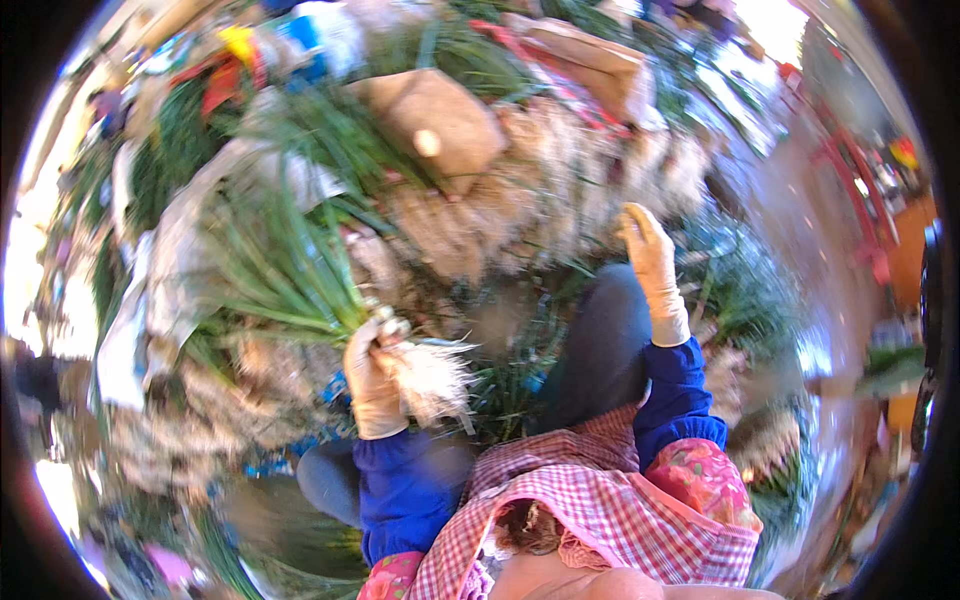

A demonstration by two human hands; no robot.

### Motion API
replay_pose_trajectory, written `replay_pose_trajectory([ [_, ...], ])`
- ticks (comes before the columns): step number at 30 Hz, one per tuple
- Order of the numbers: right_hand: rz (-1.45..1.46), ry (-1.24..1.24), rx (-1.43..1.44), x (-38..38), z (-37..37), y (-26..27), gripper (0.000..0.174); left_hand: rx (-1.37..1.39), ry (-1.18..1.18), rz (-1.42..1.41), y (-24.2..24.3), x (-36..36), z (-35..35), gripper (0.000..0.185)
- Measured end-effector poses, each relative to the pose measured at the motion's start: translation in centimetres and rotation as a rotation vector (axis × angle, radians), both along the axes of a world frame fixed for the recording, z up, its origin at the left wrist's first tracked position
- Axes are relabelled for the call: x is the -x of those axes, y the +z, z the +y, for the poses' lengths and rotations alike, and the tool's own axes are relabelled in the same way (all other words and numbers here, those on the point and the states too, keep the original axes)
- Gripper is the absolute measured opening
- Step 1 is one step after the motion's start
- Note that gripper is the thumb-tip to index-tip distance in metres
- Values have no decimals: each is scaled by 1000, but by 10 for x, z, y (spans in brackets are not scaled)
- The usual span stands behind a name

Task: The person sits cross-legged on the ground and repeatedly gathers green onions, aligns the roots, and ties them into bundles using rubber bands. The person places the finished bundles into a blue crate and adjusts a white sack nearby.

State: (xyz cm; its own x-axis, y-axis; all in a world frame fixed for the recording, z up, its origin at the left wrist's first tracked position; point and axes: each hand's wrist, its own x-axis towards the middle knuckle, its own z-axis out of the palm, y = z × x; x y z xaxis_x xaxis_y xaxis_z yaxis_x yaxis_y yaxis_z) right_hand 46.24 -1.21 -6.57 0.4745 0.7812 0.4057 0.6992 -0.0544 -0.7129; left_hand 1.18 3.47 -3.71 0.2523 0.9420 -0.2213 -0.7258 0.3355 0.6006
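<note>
My left hand, in a pale rubber glove, grips a bunch of green onions near the white bulbs. The green leaves fan out to the upper left, and the stringy roots hang out to the right of the glove. My right hand, gloved alike, is raised beside my bent knee with its fingers extended and nothing seen in them. Beyond both hands lies a long heap of green onions with their pale roots towards me.
A brown sack or cardboard piece lies on the heap, with a carton farther back. Whitish sheeting covers part of the left side. More onion greens lie at the right, beside a wet-looking floor. A red metal frame stands beyond.
</note>
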Motion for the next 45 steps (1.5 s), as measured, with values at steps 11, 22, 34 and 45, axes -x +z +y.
replay_pose_trajectory([
  [11,-254,331,405,213,202,17,27,53,92,-32,2,1,-2,17],
  [22,456,699,454,250,64,52,37,132,-37,18,-15,-29,-12,16],
  [34,1038,452,100,254,89,41,17,201,50,154,-26,-38,-17,15],
  [45,5,657,-89,264,118,19,15,143,2,287,-17,-24,-18,15],
])
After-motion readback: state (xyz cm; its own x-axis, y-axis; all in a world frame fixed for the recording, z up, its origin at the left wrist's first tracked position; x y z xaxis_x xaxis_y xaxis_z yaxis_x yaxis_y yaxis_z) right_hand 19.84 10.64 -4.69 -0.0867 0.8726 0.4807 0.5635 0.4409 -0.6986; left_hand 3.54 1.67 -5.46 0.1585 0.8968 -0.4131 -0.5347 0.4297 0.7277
